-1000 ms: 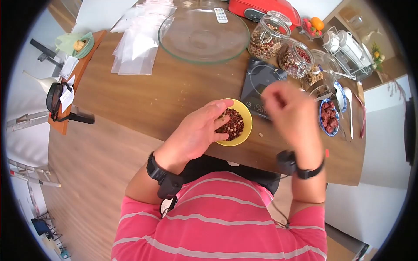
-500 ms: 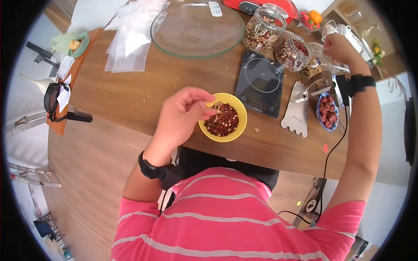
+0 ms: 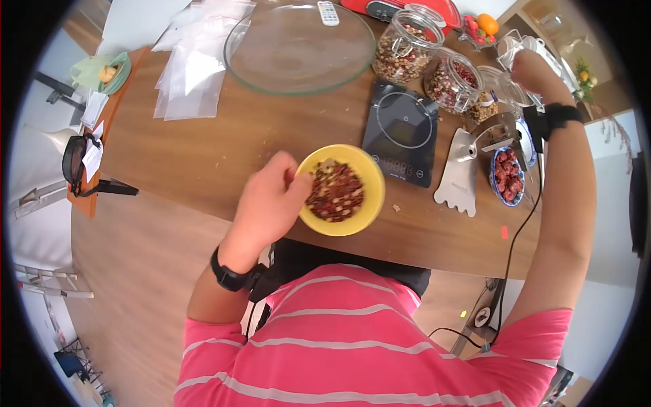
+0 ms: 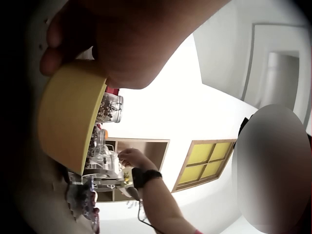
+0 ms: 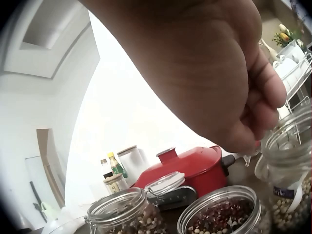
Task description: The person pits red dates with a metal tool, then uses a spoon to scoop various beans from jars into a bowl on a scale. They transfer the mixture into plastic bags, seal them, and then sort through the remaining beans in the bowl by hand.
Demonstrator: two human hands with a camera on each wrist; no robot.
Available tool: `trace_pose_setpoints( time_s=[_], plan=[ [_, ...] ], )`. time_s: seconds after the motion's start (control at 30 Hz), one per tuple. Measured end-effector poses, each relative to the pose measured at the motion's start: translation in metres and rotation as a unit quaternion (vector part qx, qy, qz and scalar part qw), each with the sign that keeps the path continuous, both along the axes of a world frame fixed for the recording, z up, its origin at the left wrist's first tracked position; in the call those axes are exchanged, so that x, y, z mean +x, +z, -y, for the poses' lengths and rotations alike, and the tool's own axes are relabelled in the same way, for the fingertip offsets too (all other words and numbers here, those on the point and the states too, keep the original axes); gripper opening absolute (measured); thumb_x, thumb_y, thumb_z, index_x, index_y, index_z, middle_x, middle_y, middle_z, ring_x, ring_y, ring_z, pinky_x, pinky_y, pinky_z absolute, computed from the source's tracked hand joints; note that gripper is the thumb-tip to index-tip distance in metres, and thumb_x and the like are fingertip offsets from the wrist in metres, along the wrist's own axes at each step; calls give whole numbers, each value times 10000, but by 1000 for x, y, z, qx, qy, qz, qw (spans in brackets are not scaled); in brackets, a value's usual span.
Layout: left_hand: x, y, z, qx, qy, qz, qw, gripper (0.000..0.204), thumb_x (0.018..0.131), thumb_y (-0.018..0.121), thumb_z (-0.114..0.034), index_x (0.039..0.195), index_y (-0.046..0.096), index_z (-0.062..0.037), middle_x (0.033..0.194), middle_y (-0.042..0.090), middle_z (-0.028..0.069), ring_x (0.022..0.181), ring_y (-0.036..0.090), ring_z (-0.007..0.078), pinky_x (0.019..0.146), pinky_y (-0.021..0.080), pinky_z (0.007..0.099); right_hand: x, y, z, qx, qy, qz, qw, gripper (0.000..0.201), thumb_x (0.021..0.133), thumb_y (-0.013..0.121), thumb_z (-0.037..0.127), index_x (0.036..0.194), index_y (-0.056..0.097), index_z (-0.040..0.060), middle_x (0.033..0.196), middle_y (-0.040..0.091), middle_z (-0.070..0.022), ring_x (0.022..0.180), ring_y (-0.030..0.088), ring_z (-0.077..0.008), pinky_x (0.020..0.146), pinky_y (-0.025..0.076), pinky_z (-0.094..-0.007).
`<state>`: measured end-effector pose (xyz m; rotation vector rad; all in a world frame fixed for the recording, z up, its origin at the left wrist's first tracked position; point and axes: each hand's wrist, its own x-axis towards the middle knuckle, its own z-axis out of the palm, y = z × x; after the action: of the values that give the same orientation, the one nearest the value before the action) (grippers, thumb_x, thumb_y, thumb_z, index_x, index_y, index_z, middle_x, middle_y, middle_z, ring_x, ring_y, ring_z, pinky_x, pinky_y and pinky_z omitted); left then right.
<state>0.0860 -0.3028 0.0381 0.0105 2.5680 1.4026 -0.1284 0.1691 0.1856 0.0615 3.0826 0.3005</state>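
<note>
My left hand [image 3: 266, 203] pinches the left rim of a yellow bowl [image 3: 371, 203] of mixed dark red and pale beans [image 3: 336, 193]. The left wrist view has its fingers on the bowl's wall [image 4: 68, 117]. Reached out to the far right, my right hand [image 3: 539, 73] is above the lidded glass jars. In the right wrist view the right hand [image 5: 209, 73] has curled fingers beside a jar of pale beans [image 5: 282, 209]; nothing shows in its grasp, though the palm side is partly hidden. Two jars of mixed beans [image 3: 400, 57] [image 3: 449, 85] stand to its left.
A black scale [image 3: 400, 132] lies beyond the bowl, with a metal stand [image 3: 458, 176] and a blue-rimmed dish of red pieces [image 3: 507, 178] to its right. At the back are a large glass dish [image 3: 298, 51], plastic bags [image 3: 190, 74] and a red cooker [image 3: 434, 12]. A cable hangs beside the right arm.
From over the bowl, my right hand has swung out to the far-right jars. My left hand has come off the beans and gripped the bowl's rim; the bowl looks slightly larger and shifted.
</note>
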Motion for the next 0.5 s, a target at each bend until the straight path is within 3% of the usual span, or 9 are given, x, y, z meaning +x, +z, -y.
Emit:
trace_pose_setpoints(
  time_s=[0.03,0.07,0.1,0.13,0.17,0.2,0.3,0.43,0.5],
  plan=[
    [-1,-1,-2,106,-3,32,994,205,966,675,-201,938,571,-27,764,651,117,711,688,226,631,557,393,-8,-4,-19,51,-33,30,998,158,786,708,132,834,717,-18,789,720,-174,709,710,-332,671,574,-413],
    [-1,0,-1,109,-4,29,994,205,966,675,-201,938,571,-27,764,651,117,711,688,226,631,557,393,-9,-4,-24,104,-69,55,991,149,780,719,133,801,722,-14,788,723,-175,712,708,-343,675,575,-413],
    [-3,0,-1,216,-4,60,975,194,982,674,-189,986,561,-32,837,650,82,752,674,165,637,562,341,-6,-6,-33,56,-82,56,993,142,774,730,125,728,718,-9,782,731,-170,732,709,-336,689,577,-400],
    [-7,1,-1,318,-9,92,943,190,997,674,-177,1033,552,-37,910,649,46,792,659,104,643,567,289,-53,-39,-117,100,12,162,982,125,780,718,105,752,707,-16,722,711,-162,652,706,-297,616,574,-398],
    [-11,9,2,366,-15,141,920,227,986,693,-127,1111,523,-46,1033,652,30,862,658,76,700,578,235,-21,-19,-73,61,-49,132,988,115,795,698,93,762,700,-16,692,695,-152,599,689,-280,565,561,-394],
    [-12,8,0,364,-16,143,920,227,986,693,-127,1111,523,-46,1033,652,30,862,658,76,700,578,235,12,-4,-19,21,-105,105,989,107,810,678,82,772,693,-17,662,678,-143,546,672,-263,515,548,-390],
    [-12,8,-4,419,-24,136,897,314,951,758,-127,1140,521,-43,1074,660,46,919,668,97,768,587,252,8,-13,-19,-2,-133,139,981,119,862,618,71,812,683,-16,617,643,-122,471,626,-243,448,515,-376],
    [-11,-2,-2,476,-28,98,873,445,899,827,-124,1201,510,-43,1146,663,65,983,676,123,813,586,263,7,-22,-26,-41,-153,138,978,152,904,581,85,840,675,-16,640,651,-116,514,645,-239,461,519,-372],
    [-12,-6,-2,494,-26,91,864,479,889,840,-128,1220,505,-42,1169,662,69,998,678,131,828,585,266,8,-23,-26,-84,-158,129,975,207,911,540,108,782,654,-8,663,661,-106,514,619,-224,457,480,-367]
  ],
)
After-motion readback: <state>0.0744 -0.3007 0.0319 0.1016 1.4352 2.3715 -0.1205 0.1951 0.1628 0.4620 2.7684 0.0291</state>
